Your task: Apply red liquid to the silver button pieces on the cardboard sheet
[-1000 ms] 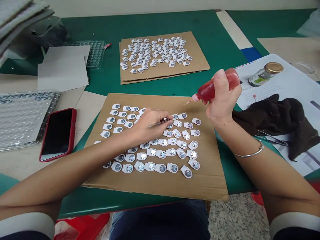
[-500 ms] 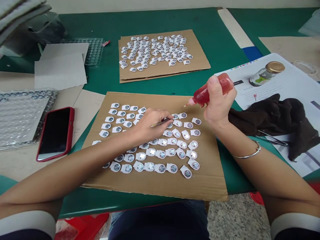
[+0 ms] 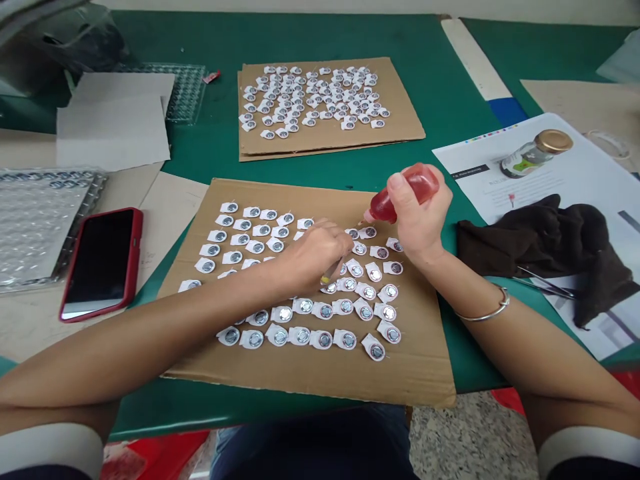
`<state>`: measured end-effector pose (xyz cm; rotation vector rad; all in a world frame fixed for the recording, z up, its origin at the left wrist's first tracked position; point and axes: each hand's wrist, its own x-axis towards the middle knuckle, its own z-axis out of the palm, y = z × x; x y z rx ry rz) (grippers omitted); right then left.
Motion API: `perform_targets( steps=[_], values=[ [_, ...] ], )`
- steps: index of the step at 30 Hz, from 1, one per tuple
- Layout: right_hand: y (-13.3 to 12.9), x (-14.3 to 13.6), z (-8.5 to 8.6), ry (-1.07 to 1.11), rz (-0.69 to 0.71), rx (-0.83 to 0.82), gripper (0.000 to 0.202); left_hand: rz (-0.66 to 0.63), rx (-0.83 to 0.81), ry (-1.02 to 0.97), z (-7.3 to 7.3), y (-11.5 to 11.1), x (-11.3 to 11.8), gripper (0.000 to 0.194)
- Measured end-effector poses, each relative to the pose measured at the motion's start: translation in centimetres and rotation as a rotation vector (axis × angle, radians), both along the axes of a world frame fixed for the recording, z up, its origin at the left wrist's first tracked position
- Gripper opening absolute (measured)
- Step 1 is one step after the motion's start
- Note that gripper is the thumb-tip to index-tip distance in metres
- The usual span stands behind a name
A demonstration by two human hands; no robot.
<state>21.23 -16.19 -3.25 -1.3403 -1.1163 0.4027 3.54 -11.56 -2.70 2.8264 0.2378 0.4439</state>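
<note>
Rows of small white tabs with round metallic centres [image 3: 325, 311] lie on a brown cardboard sheet [image 3: 310, 377]. Over the middle of the rows, my left hand [image 3: 320, 257] is closed on a thin metal tool [image 3: 329, 272], its fingertips hiding some tabs. My right hand [image 3: 425, 213] is wrapped round a red squeeze bottle [image 3: 400, 193], held tilted above the sheet's upper right part. The bottle's narrow tip points down and left, close to the upper tabs and my left fingertips. Whether the tip touches a tab cannot be made out.
Behind is a second cardboard stack [image 3: 405, 127] bearing many similar tabs. A phone in a red case [image 3: 103, 263] and bubble wrap [image 3: 43, 227] lie at left. At right are a dark cloth [image 3: 550, 233], metal tweezers [image 3: 545, 287] and a printed sheet with a small jar [image 3: 535, 153].
My right hand has brought the bottle left and slightly down, nearer my left hand. My left hand has shifted slightly right, and the tool in it now points more steeply. The view has shifted slightly.
</note>
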Motion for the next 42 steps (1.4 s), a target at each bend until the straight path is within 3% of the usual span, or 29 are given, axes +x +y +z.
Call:
perform_targets(
  steps=[5,11,21,42],
  values=[
    [0.2,-0.1,-0.9,-0.133,-0.054,0.038,0.036,-0.042,0.261,0.025,0.3,-1.1,0.3,0.016],
    [0.1,-0.5,-0.5,-0.251,-0.117,0.000,0.032,-0.020,0.363,-0.046,-0.2,-1.9,0.3,0.024],
    [0.1,-0.6,-0.6,-0.263,-0.113,-0.012,0.032,-0.009,0.359,-0.061,-1.0,-1.8,0.0,0.024],
    [0.2,-0.8,-0.6,-0.288,-0.153,0.019,0.029,-0.010,0.318,-0.016,-0.4,-1.8,0.0,0.024]
  ],
)
